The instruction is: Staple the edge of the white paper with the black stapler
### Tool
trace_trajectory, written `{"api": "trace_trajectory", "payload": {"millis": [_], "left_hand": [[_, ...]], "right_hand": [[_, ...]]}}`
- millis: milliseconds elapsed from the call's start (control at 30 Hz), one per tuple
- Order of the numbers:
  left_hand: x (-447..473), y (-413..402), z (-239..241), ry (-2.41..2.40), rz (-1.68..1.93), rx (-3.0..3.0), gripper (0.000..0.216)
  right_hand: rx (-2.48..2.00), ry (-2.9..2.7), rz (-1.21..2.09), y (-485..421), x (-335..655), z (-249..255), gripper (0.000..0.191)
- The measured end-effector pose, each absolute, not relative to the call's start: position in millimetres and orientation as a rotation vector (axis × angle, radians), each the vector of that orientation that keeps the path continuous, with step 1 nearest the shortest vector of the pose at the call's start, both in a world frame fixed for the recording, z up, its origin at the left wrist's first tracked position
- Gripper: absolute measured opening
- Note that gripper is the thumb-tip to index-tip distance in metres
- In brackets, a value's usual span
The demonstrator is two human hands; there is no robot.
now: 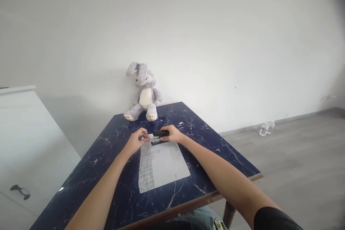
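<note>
Blue marbled bench (pixel 107 142) | left hand (pixel 135 142) at paper sheet (pixel 167 165)'s far-left corner, hold unclear | right hand (pixel 174 134) clamped on black stapler (pixel 159 133), mouth leftward, long axis crosswise

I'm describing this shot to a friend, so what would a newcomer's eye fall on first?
Probably the gray plush rabbit, sitting at the far end of the dark blue table before the white wall. Next, the black stapler in the right hand, at the far end of the pale sheet. The left hand is at that sheet's far left corner.
</note>
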State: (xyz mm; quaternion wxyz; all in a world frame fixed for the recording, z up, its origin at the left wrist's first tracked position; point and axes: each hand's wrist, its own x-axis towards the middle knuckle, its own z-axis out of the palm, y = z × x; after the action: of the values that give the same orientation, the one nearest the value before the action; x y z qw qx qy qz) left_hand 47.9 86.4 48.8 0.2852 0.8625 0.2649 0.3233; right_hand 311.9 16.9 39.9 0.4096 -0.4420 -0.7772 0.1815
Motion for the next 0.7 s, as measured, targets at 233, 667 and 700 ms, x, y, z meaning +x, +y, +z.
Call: {"api": "trace_trajectory", "payload": {"millis": [233,667,700], "left_hand": [[69.3,72.4,49.4,0.692,0.907,2.334,0.013],[59.3,90.3,42.0,0.911,0.968,2.353,0.025],[61.4,91.4,37.7,0.931,0.948,2.408,0.029]], "right_hand": [[-1.113,-1.937,0.371,14.9,301.1,43.9,0.023],[-1.257,-1.926,0.276,14.7,310.8,54.0,0.026],[-1.313,-1.903,0.252,16.3,316.9,55.2,0.025]]}}
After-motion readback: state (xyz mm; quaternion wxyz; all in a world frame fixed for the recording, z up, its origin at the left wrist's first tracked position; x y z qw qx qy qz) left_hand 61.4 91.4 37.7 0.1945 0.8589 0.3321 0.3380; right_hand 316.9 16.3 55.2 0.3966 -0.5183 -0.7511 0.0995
